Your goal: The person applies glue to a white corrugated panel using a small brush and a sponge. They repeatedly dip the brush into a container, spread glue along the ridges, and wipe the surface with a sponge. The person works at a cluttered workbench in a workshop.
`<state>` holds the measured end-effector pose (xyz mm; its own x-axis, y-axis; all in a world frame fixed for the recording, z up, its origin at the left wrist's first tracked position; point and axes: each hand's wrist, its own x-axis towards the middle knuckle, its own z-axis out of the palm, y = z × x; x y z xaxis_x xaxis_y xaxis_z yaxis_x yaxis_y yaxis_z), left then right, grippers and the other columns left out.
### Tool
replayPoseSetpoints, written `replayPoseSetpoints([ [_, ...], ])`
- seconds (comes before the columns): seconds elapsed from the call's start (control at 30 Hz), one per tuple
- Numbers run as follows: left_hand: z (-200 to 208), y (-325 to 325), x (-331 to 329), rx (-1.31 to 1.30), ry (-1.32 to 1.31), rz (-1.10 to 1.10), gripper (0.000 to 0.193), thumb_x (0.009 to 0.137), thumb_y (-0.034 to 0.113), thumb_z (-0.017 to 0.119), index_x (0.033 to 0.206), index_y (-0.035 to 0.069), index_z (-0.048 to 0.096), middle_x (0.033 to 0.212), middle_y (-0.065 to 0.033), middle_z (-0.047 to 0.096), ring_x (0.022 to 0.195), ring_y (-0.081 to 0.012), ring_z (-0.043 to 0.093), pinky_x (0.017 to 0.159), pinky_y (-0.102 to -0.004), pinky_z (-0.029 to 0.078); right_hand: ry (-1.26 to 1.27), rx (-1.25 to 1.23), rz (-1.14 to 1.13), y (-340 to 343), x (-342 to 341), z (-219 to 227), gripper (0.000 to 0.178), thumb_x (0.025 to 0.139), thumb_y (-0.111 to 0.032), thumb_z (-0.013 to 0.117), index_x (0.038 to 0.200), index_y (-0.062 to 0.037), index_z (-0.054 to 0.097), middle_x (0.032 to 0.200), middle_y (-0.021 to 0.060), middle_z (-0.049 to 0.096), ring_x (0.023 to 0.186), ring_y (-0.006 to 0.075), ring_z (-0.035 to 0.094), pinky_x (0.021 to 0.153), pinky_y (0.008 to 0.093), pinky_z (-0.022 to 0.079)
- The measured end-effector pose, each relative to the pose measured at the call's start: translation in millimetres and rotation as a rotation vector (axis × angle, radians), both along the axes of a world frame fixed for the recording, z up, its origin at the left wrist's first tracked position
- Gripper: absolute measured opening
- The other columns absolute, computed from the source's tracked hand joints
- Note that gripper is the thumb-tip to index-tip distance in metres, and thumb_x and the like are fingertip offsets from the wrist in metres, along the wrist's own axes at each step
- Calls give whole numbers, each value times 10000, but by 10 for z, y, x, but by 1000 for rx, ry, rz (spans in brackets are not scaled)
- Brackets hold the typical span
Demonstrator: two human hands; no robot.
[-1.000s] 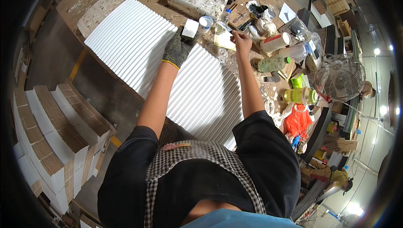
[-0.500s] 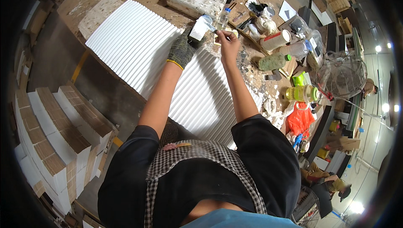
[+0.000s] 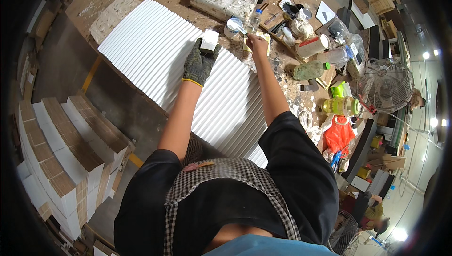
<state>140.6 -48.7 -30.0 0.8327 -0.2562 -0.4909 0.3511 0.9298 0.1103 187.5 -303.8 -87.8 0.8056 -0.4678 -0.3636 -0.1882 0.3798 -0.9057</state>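
Left hand [image 3: 200,60] gripped white block [image 3: 210,40]; right hand [image 3: 257,45] pinched thin tool [image 3: 241,29]; I couldn't read tub label [image 3: 310,48]; ridged sheet [image 3: 146,48] reached edge of desk [image 3: 89,7].

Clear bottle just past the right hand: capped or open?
Capped: a blue cap sits atop the clear bottle, just beyond the right hand. Fill level: cannot tell.

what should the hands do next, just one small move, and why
Perhaps bring the pale tool in the right hand over to the white-topped block: the tool's end is at the white tub, and the gloved left hand holds the block nearby, white face up. Whether the tool carries anything is too small to tell.
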Motion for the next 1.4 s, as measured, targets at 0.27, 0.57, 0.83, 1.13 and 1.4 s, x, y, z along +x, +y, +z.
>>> replayPoseSetpoints([
  [0.27, -43, -37, -5, -65, -42, -12, 356, 1067, 294, 534, 1301, 37, 609, 1240, -154, 681, 1074, -332, 668, 940, -530, 577, 18, -67, -22, -206, -191, 193, 109, 871, -25, 770, 884, 74, 726, 749, 80, 685, 607, 156, 659, 568, 257, 561],
  [0.57, -64, 0, 14, -47, -53, -25, 332, 1075, 289, 522, 1289, 52, 614, 1234, -153, 680, 1073, -325, 668, 933, -530, 583, -75, 8, 50, -73, 25, 84, 142, 911, -83, 777, 911, 52, 732, 759, 74, 691, 644, 139, 661, 622, 263, 587],
  [0.83, 65, 41, -64, -61, -39, -5, 341, 1076, 279, 515, 1307, 44, 601, 1261, -168, 669, 1096, -340, 662, 958, -546, 575, -6, -139, 65, -304, -220, 134, 153, 882, -64, 779, 930, 70, 725, 763, 116, 720, 623, 183, 707, 598, 286, 604],
  [1.13, 23, -17, -101, -70, -43, -25, 353, 1078, 288, 503, 1299, 32, 605, 1244, -172, 675, 1091, -349, 664, 944, -523, 583, -275, -687, 63, -78, -324, 516, 113, 907, -72, 753, 926, 33, 717, 851, 135, 749, 739, 198, 760, 645, 292, 571],
  [1.4, 112, 65, -228, -195, -90, -49, 349, 1084, 274, 488, 1300, 18, 586, 1231, -193, 664, 1101, -365, 655, 918, -522, 605, -479, -1439, 288, -12, -282, 369, 89, 867, -37, 740, 929, -37, 676, 990, 124, 669, 842, 361, 678, 714, 423, 551],
])
